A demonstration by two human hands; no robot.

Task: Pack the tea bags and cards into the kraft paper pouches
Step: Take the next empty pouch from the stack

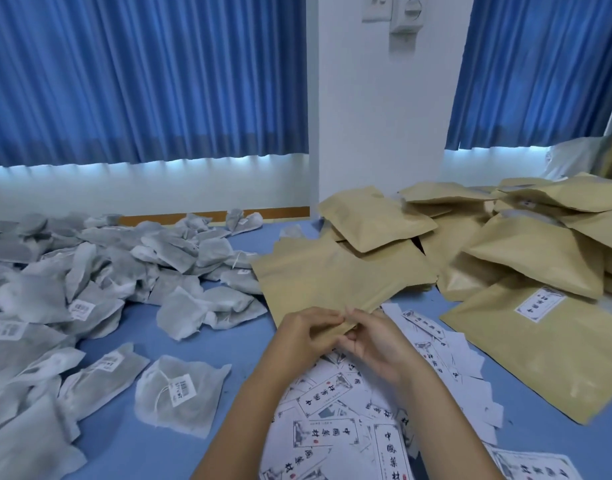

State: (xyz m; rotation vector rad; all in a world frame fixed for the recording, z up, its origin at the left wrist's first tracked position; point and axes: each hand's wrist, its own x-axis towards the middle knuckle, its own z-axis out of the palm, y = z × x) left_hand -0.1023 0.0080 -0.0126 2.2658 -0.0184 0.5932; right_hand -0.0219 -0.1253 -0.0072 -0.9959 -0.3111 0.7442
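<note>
Both our hands hold the kraft paper pouch [325, 282]: the left hand [302, 336] and right hand [379, 346] pinch its near edge with curled fingertips, and the rest lies flat beyond our fingers. We judge it light, thin and easily creased, best taken by the two lips of its mouth. Soft, limp tea bags [90, 271] lie left of our fingers; slippery cards [346, 431] spread beneath them.

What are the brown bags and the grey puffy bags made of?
The brown pouch looks like matte kraft paper: dull tan, with soft creases. The grey tea bag seems to be thin, fuzzy non-woven fabric or filter paper: slightly see-through, with frayed-looking edges.
</note>
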